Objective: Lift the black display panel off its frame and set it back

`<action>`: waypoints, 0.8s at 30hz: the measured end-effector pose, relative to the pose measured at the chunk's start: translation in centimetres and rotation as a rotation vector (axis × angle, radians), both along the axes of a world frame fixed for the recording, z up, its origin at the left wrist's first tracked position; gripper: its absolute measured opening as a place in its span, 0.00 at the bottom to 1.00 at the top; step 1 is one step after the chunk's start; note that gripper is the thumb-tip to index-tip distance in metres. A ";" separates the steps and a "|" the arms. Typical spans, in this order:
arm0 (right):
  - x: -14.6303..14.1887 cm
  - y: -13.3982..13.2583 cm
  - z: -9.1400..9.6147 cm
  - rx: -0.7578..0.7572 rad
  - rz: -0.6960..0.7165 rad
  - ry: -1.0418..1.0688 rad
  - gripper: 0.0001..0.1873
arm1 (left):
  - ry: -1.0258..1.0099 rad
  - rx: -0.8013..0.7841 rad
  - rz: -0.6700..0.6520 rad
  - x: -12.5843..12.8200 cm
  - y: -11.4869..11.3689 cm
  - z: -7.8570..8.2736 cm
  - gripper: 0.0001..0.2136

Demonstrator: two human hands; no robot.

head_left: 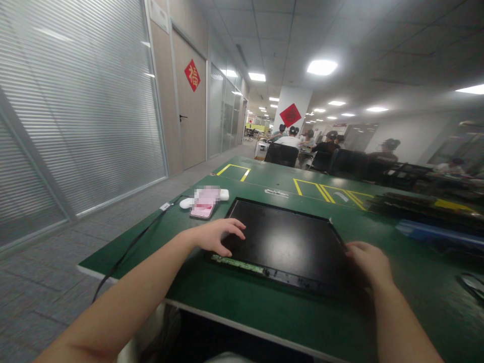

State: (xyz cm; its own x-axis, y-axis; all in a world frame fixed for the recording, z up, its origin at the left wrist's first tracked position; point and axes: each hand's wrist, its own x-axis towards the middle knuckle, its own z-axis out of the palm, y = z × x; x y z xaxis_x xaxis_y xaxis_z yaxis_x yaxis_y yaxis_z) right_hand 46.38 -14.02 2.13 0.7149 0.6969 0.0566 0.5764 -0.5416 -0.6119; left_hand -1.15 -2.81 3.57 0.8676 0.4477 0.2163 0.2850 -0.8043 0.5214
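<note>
Lying flat on the green table (pixel 280 317) is a black screen panel (pixel 283 237), right between the person's two hands. Left hand (pixel 217 237) is over the panel's left end, thumb and fingers spread apart and kinda curled, with a gap between them; the fingertips overlap the dark surface, but I can't tell if they're actually pressing on it. Right hand (pixel 370 259) is at the opposite edge, fingers up against the right side of the frame. Its fingertips are partly hidden and blurry, so can't say whether it's really pinching the edge or just resting there. So most of the panel sits in the open stretch between the two grips. There's a green circuit strip (pixel 238 264) along the near edge, just below the left thumb. Past the left hand there's a phone (pixel 202 209), plus a black strap (pixel 138 241) trailing off the table's left side.
</note>
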 end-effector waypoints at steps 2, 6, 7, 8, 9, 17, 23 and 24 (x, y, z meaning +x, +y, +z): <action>0.0 0.0 0.0 -0.001 0.004 -0.010 0.15 | 0.006 0.009 0.036 0.0 0.0 -0.2 0.26; 0.1 0.0 -0.1 -0.012 0.012 -0.041 0.15 | 0.035 0.074 0.221 0.3 0.5 -0.9 0.20; 0.1 0.0 -0.1 -0.013 0.011 -0.042 0.15 | 0.043 0.092 0.288 0.4 0.7 -1.1 0.19; 0.1 0.0 -0.2 -0.012 0.012 -0.039 0.16 | 0.051 0.109 0.357 0.5 0.9 -1.3 0.19; 0.1 0.0 -0.2 -0.012 0.013 -0.033 0.16 | 0.060 0.123 0.424 0.6 1.0 -1.4 0.19; 0.2 0.1 -0.4 0.003 -0.002 0.012 0.15 | 0.131 0.115 0.608 1.0 1.5 -1.9 0.20; 0.3 0.1 -0.5 0.000 -0.016 0.052 0.15 | 0.131 0.099 0.691 1.2 1.5 -1.8 0.18; 0.3 0.1 -0.5 0.003 -0.014 0.047 0.15 | 0.138 0.104 0.694 1.2 1.6 -1.9 0.17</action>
